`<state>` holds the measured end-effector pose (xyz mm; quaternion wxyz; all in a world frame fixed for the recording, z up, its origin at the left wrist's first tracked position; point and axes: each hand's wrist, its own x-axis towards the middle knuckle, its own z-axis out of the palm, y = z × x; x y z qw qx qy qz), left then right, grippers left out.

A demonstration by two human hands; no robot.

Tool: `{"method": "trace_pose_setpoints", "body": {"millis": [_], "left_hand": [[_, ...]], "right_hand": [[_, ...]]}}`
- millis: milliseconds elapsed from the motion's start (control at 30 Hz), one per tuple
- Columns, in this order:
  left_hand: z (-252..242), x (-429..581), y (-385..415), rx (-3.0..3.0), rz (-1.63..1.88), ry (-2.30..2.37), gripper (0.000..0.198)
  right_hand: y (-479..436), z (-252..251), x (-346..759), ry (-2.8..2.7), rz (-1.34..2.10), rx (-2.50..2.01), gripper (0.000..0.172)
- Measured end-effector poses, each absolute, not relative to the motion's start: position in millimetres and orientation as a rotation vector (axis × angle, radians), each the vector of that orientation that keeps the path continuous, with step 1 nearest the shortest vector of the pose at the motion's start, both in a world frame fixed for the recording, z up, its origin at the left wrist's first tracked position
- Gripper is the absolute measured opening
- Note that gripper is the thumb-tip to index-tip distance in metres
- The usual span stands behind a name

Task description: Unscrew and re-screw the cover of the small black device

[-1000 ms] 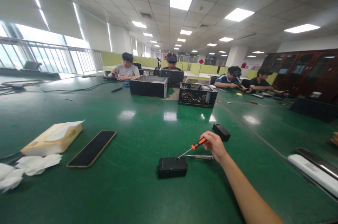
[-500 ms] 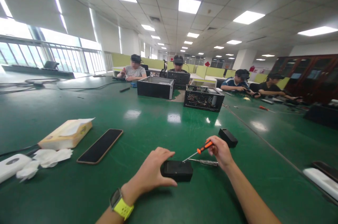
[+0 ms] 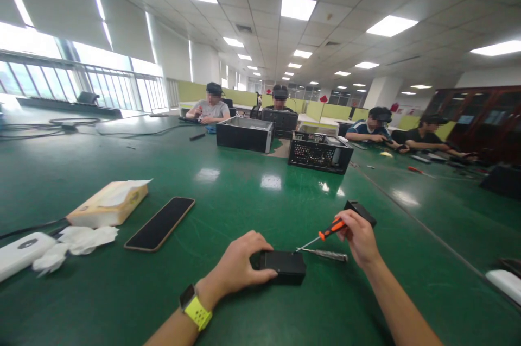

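My left hand (image 3: 246,262) is closed around the left end of a small black box (image 3: 288,264) lying on the green tabletop, thumb on the near side and fingers on the far side. Between the fingers of my right hand (image 3: 360,237) is an orange and black screwdriver (image 3: 331,228), tilted down to the left. Its tip is at the box's far right top edge; whether it touches is too small to tell. A second screwdriver with a clear handle (image 3: 325,254) lies just behind the box. Partly hidden beyond my right hand sits another black box (image 3: 362,211).
To the left lie a phone (image 3: 160,224), a tissue pack (image 3: 109,203), crumpled tissues (image 3: 87,238) and a white device (image 3: 24,253). Two open computer cases (image 3: 244,137) (image 3: 319,153) stand farther back. Several people sit around the far side. A white object (image 3: 504,283) lies at right.
My left hand has closed its grip on the black box. The screwdriver tip has shifted from the box's top toward its far right edge. The whole view has swung slightly left.
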<state>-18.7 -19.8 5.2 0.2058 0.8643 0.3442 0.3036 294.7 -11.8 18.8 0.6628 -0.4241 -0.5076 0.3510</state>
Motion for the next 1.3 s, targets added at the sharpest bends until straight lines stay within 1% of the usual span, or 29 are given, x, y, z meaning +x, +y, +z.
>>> {"method": "trace_pose_setpoints", "body": {"millis": [167, 267, 467, 533, 600, 667, 767, 833, 900, 1033, 1133, 1200, 1300], "left_hand": [[5, -18, -21, 2.419, 0.836, 0.984, 0.033], [5, -18, -20, 2.435, 0.835, 0.982, 0.033], [7, -15, -8, 2.611, 0.801, 0.889, 0.033], [6, -14, -4, 2.630, 0.822, 0.881, 0.032], [4, -14, -3, 2.629, 0.839, 0.878, 0.033], [3, -14, -3, 2.628, 0.837, 0.871, 0.033], [1, -15, -3, 2.608, 0.841, 0.865, 0.033], [0, -16, -3, 2.585, 0.849, 0.869, 0.033], [-1, -16, -3, 2.564, 0.858, 0.872, 0.032], [-3, -17, -3, 2.549, 0.857, 0.890, 0.033], [-2, -16, -4, 2.540, 0.855, 0.913, 0.033], [-1, -16, -5, 2.536, 0.845, 0.927, 0.033], [0, -18, -5, 2.527, 0.834, 0.923, 0.035]], "right_hand": [[-15, 22, 297, -1.245, 0.700, -0.987, 0.028], [-18, 34, 297, -1.345, 0.654, -1.008, 0.026], [-16, 104, 278, -1.733, 0.655, -1.038, 0.015], [-14, 125, 268, -1.983, 0.623, -1.028, 0.020], [-12, 136, 258, -2.135, 0.608, -1.016, 0.024], [-11, 137, 250, -2.154, 0.523, -1.046, 0.025], [-10, 131, 242, -2.130, 0.231, -1.152, 0.021], [-12, 130, 242, -2.149, 0.121, -1.190, 0.022], [-18, 133, 244, -2.186, 0.126, -1.172, 0.019], [-29, 143, 251, -2.252, 0.212, -1.103, 0.021], [-29, 141, 252, -2.226, 0.120, -1.172, 0.016], [-24, 137, 250, -2.202, 0.041, -1.256, 0.021], [-20, 132, 244, -2.154, -0.040, -1.257, 0.037]]}}
